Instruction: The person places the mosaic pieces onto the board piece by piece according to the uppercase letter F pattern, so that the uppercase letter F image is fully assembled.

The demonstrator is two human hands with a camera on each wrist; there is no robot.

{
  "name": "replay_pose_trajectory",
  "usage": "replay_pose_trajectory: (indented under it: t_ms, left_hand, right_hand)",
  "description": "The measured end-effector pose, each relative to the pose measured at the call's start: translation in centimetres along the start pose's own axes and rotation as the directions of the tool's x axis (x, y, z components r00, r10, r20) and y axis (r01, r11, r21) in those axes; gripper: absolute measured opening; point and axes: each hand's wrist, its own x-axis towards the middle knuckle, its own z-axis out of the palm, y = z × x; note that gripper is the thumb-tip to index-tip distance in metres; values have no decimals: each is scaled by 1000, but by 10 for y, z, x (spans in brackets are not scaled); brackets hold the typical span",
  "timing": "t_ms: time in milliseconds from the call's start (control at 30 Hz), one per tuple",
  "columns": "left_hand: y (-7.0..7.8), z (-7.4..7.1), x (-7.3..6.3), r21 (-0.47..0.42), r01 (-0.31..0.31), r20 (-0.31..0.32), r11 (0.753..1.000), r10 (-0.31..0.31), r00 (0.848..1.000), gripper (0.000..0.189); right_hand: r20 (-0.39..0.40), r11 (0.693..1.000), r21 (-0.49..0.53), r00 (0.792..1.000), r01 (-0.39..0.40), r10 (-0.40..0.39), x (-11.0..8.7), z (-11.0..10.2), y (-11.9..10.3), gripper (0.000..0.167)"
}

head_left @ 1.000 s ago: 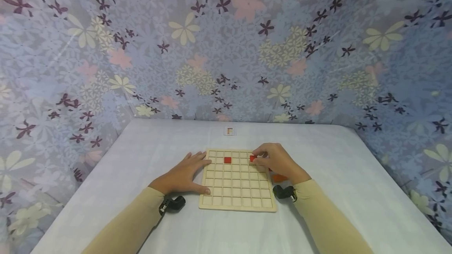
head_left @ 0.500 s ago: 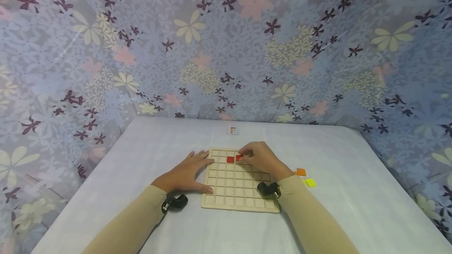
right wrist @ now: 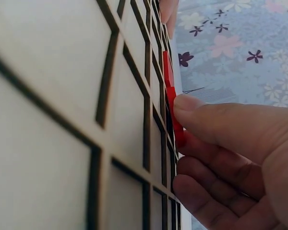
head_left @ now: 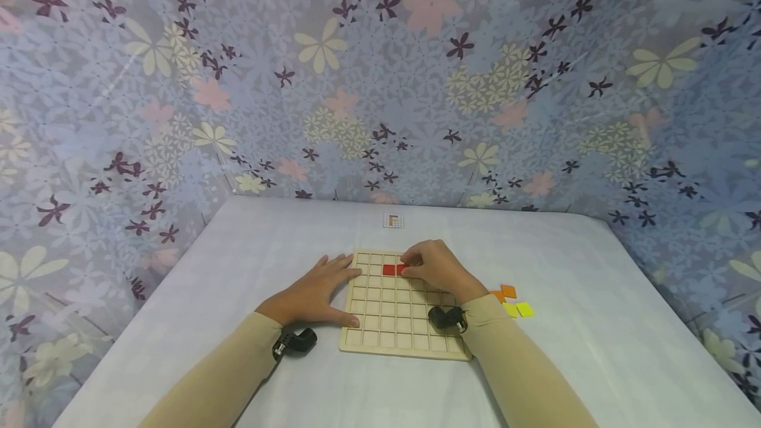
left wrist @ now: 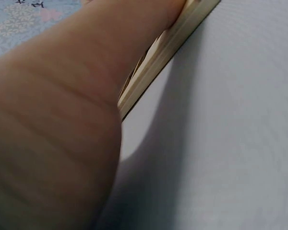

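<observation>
A square wooden grid board [head_left: 386, 325] lies on the white-covered table. My left hand [head_left: 317, 294] rests at its left side, fingers spread, with the thumb on the near-left edge. One red square tile [head_left: 389, 270] sits in a cell of the second row from the far side. Just right of it, my right hand [head_left: 438, 268] pinches another red tile [head_left: 400, 270] by thumb and fingers. In the right wrist view this held tile [right wrist: 172, 106] is slightly tilted at its cell, and the thumb [right wrist: 189, 106] touches it. The left wrist view shows mostly the left hand's base [left wrist: 53, 110].
Orange tiles [head_left: 508, 291] and yellow tiles [head_left: 524, 310] lie on the table right of the board, partly behind the right forearm. A small card [head_left: 394, 220] printed with a coloured grid lies beyond the board. Flowered cloth [head_left: 380, 84] hangs behind the table.
My right hand has carried the red tile leftward across the board, beside the other red tile, uncovering the orange and yellow tiles. The left hand has stayed on the board's edge.
</observation>
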Motion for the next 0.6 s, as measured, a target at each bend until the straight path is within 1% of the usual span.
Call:
replay_pose_trajectory:
  t_ms: [400, 500, 600]
  left_hand:
    - [-1, -1, 0, -2, -10, -2, 1000, 10, 1000, 115]
    - [0, 0, 0, 1, -8, -1, 1000, 8, 1000, 116]
    - [1, -1, 0, 0, -5, 1, 1000, 5, 1000, 116]
  right_hand:
    - [-9, 998, 27, 999, -52, 52, 0, 3, -3, 32]
    - [-8, 999, 34, 999, -37, 38, 0, 2, 1, 30]
    - [-26, 999, 47, 1000, -10, 11, -2, -1, 7, 25]
